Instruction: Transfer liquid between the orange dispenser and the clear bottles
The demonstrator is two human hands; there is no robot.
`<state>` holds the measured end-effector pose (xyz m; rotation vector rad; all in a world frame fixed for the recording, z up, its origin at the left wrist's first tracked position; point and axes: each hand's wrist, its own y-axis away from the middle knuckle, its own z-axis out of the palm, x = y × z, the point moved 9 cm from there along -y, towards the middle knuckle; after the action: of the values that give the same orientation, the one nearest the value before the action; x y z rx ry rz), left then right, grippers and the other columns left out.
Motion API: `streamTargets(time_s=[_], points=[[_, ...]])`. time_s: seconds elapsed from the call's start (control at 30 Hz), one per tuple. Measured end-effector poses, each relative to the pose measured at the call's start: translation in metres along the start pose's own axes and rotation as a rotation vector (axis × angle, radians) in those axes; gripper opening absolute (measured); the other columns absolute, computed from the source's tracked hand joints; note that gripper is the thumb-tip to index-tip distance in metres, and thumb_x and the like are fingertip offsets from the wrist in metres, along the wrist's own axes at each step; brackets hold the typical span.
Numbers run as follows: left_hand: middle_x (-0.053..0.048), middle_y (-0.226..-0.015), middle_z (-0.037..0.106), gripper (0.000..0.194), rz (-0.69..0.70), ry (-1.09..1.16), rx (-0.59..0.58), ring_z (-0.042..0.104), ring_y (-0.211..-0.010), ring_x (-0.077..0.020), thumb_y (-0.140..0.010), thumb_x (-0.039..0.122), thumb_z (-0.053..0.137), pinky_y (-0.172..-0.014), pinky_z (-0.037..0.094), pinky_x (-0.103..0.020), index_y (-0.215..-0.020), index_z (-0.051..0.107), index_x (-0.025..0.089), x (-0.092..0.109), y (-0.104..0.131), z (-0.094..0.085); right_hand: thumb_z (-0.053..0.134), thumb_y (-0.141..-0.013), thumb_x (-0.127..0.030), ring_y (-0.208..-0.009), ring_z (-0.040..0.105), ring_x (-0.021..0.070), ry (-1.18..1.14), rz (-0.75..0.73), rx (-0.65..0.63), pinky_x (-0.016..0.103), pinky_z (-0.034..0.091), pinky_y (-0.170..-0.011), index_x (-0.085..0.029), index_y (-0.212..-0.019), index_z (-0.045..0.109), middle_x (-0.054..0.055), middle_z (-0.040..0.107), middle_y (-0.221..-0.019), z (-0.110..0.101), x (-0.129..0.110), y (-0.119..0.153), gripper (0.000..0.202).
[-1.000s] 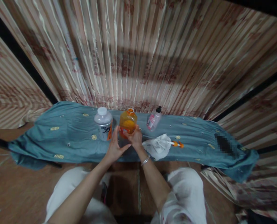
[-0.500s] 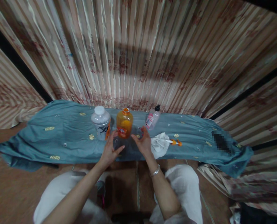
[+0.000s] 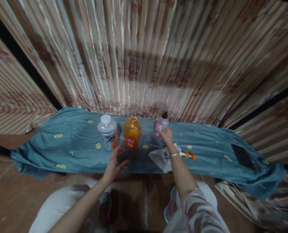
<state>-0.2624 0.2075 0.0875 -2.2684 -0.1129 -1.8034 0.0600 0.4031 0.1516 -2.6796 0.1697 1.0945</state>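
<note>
My right hand [image 3: 166, 136] is closed around the lower part of a clear bottle [image 3: 163, 123] with a pink label and a black top, standing at the back of the bench. My left hand [image 3: 114, 165] is open and holds nothing, in front of two other bottles. Of these, an amber bottle [image 3: 132, 133] with a red label stands uncapped with its mouth bare. Left of it is a large clear bottle [image 3: 107, 132] with a white cap and an orange-and-black label. An orange-and-white pump top [image 3: 188, 155] lies beside a crumpled white cloth [image 3: 161, 159], partly hidden by my right forearm.
A blue-green patterned sheet [image 3: 82, 149] covers the long narrow bench. Toward its right end lies a dark phone [image 3: 243, 157]. Pleated curtains [image 3: 144, 64] hang close behind, with black poles [image 3: 25, 61] at the sides. My knees are at the front edge.
My right hand has moved right, from beside the amber bottle onto the pink-labelled bottle. The left hand stays open near the amber bottle. The view has shifted slightly.
</note>
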Motion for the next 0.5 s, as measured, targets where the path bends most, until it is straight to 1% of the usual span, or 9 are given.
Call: streamTargets(time_s=[0.03,0.1,0.17,0.23,0.3,0.4,0.5], points=[[-0.014,-0.144,0.061,0.076,-0.010,0.005,0.000,0.064,-0.131,-0.0313,-0.075,0.037,0.082,-0.116,0.049,-0.056,-0.143,0.047,0.027,-0.001,-0.001,0.000,0.074,-0.078,-0.048,-0.102,0.075,0.0293,-0.003,0.009,-0.011,0.037,0.057,-0.085,-0.019,-0.118,0.064,0.015,0.079,-0.109,0.007,-0.005,0.000,0.051],[-0.015,-0.148,0.059,0.078,-0.023,0.005,-0.012,0.063,-0.134,-0.0320,-0.075,0.037,0.082,-0.117,0.048,-0.056,-0.144,0.047,0.026,-0.001,-0.002,0.004,0.076,-0.078,-0.050,-0.104,0.074,0.0290,-0.020,0.026,-0.038,0.035,0.056,-0.084,-0.019,-0.113,0.065,0.016,0.078,-0.110,0.024,-0.019,0.000,0.048],[-0.015,-0.150,0.057,0.079,-0.027,0.001,-0.027,0.061,-0.136,-0.0327,-0.076,0.037,0.083,-0.117,0.048,-0.056,-0.145,0.047,0.026,0.000,-0.004,0.010,0.078,-0.077,-0.049,-0.106,0.073,0.0277,-0.048,-0.001,-0.078,0.033,0.056,-0.084,-0.018,-0.112,0.066,0.015,0.078,-0.112,0.044,-0.041,0.000,0.049],[-0.015,-0.151,0.058,0.079,-0.019,0.005,-0.038,0.059,-0.139,-0.0332,-0.077,0.037,0.082,-0.118,0.047,-0.056,-0.147,0.046,0.026,0.002,-0.005,0.014,0.079,-0.077,-0.045,-0.102,0.073,0.0258,-0.078,-0.040,-0.126,0.032,0.055,-0.083,-0.015,-0.110,0.067,0.016,0.078,-0.110,0.065,-0.062,0.001,0.046],[-0.015,-0.151,0.057,0.079,-0.003,0.017,-0.048,0.057,-0.141,-0.0334,-0.079,0.037,0.081,-0.119,0.046,-0.057,-0.148,0.045,0.026,0.004,-0.005,0.017,0.078,-0.079,-0.041,-0.097,0.073,0.0238,-0.108,-0.083,-0.175,0.031,0.055,-0.082,-0.012,-0.110,0.067,0.016,0.078,-0.108,0.082,-0.078,0.004,0.043],[-0.015,-0.154,0.055,0.079,0.015,0.023,-0.059,0.055,-0.143,-0.0331,-0.081,0.038,0.080,-0.119,0.045,-0.058,-0.150,0.043,0.027,0.006,-0.005,0.019,0.076,-0.082,-0.038,-0.093,0.072,0.0204,-0.146,-0.145,-0.237,0.029,0.054,-0.080,-0.012,-0.115,0.067,0.012,0.078,-0.109,0.097,-0.088,0.011,0.043],[-0.014,-0.153,0.056,0.079,0.022,0.018,-0.062,0.057,-0.141,-0.0321,-0.081,0.037,0.080,-0.119,0.046,-0.058,-0.150,0.044,0.028,0.008,-0.006,0.018,0.077,-0.083,-0.039,-0.090,0.070,0.0193,-0.153,-0.169,-0.271,0.029,0.054,-0.078,-0.012,-0.118,0.066,0.010,0.078,-0.108,0.101,-0.085,0.015,0.045]])
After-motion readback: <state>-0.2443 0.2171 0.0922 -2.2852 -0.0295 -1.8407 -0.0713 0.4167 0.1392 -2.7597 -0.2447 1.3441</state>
